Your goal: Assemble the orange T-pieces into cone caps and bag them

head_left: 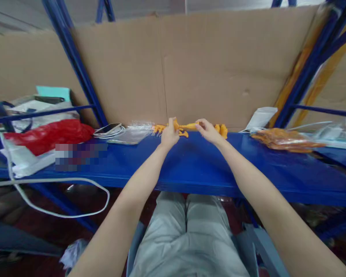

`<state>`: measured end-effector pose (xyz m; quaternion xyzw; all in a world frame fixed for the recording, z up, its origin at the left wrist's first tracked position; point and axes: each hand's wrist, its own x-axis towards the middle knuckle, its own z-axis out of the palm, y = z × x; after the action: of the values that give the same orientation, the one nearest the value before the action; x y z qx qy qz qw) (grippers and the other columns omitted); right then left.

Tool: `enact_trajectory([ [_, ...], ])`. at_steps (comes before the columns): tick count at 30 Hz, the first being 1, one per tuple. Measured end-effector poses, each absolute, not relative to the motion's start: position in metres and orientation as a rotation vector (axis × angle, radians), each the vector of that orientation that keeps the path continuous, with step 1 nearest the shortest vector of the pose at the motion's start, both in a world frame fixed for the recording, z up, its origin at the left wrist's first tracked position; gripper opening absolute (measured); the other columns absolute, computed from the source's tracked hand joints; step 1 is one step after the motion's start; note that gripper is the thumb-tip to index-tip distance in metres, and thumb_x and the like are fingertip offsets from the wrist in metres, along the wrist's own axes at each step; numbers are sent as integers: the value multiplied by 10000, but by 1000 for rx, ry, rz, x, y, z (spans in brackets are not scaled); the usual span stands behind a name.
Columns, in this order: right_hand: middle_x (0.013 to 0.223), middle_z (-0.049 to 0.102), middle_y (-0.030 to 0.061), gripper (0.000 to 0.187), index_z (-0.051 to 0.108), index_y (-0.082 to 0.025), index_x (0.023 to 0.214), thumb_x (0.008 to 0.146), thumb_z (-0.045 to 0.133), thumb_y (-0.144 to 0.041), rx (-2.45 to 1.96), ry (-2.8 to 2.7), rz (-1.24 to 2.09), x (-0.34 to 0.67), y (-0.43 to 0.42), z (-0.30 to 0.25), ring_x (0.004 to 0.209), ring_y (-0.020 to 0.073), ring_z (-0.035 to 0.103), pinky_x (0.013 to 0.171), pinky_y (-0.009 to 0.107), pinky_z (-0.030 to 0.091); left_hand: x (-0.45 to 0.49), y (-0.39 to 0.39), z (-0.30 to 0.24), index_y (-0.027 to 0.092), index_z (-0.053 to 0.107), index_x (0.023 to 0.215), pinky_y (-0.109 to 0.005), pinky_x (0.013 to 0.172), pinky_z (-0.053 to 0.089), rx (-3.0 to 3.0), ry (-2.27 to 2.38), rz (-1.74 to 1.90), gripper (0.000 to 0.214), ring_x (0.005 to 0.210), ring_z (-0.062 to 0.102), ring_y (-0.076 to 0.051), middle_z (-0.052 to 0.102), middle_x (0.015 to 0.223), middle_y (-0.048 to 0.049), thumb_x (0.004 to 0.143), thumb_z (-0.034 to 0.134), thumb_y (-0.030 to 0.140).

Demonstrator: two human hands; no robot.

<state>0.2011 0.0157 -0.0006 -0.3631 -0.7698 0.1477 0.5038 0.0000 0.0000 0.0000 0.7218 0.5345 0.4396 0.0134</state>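
Both hands hold an orange plastic rod (188, 126) level, just above the back part of the blue shelf (196, 165). My left hand (169, 135) is closed round its left end, beside a wider orange part. On the thicker right end, my right hand (208, 131) pinches with thumb and fingers. A small curved orange piece (183, 134) lies right by my left hand. Left of that hand are several branching orange pieces (158, 129), next to clear plastic wrap. Chunky orange pieces (221, 130) rest just beyond my right hand. The exact kind of these parts is too small to make out.
A cardboard sheet (196, 69) stands behind the shelf between blue metal posts. At left are a red plastic bag (54, 134), a clear bag (132, 134) and a white cable (103, 192) looping over the edge. At right lies a bag of orange pieces (286, 139).
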Motion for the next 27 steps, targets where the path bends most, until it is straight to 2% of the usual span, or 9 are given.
enact_trajectory([
  [5, 860, 541, 17, 301, 507, -228, 943, 917, 524, -527, -914, -1899, 347, 205, 17, -6, 795, 171, 519, 815, 366, 479, -2, 6, -1, 205, 459, 1283, -377, 876, 534, 2232, 1673, 1221, 510, 935, 692, -240, 690, 996, -72, 813, 633, 108],
  [9, 841, 559, 20, 293, 536, -220, 957, 911, 556, -509, -948, -2000, 303, 205, 12, -5, 781, 181, 524, 805, 369, 474, -6, 9, -4, 192, 434, 1267, -378, 735, 569, 2101, 1609, 972, 490, 698, 666, -190, 666, 852, -37, 823, 610, 83],
  [11, 822, 565, 20, 291, 548, -220, 976, 906, 573, -501, -951, -2050, 299, 206, 10, -5, 772, 187, 527, 794, 368, 475, -7, 9, -4, 196, 412, 1287, -376, 695, 573, 2048, 1610, 931, 514, 651, 653, -183, 660, 828, -29, 827, 609, 77],
  [17, 885, 611, 23, 240, 566, -223, 1023, 862, 666, -371, -965, -1971, 361, 204, 13, -8, 819, 192, 577, 836, 386, 499, -7, 7, -3, 203, 465, 1287, -384, 917, 526, 2180, 1661, 1256, 574, 1001, 692, -262, 697, 1020, -97, 771, 639, 19],
  [19, 933, 633, 32, 210, 553, -224, 1016, 869, 666, -323, -1004, -1834, 445, 200, 14, -8, 827, 179, 601, 815, 361, 512, -6, 7, -4, 200, 449, 1327, -387, 934, 518, 2209, 1639, 1336, 591, 1017, 691, -266, 700, 1063, -114, 789, 627, 32],
  [22, 884, 656, 34, 141, 539, -214, 959, 948, 577, -349, -1128, -1650, 627, 195, 9, -4, 711, 140, 616, 711, 298, 512, -6, 9, -7, 217, 423, 1374, -387, 949, 516, 2248, 1617, 1434, 605, 1011, 693, -251, 699, 1109, -115, 819, 600, 51],
  [24, 799, 656, 21, 198, 536, -203, 912, 991, 515, -383, -1187, -1591, 722, 192, 2, 0, 613, 111, 599, 657, 262, 490, -7, 10, -8, 230, 415, 1391, -389, 952, 518, 2268, 1604, 1466, 622, 1006, 695, -248, 699, 1119, -113, 821, 593, 53],
  [27, 743, 647, 5, 213, 528, -194, 870, 1003, 513, -359, -1200, -1549, 794, 189, -8, 6, 569, 84, 578, 603, 214, 452, -7, 11, -8, 229, 413, 1404, -392, 958, 518, 2274, 1596, 1474, 636, 1021, 695, -258, 696, 1147, -127, 820, 592, 52],
])
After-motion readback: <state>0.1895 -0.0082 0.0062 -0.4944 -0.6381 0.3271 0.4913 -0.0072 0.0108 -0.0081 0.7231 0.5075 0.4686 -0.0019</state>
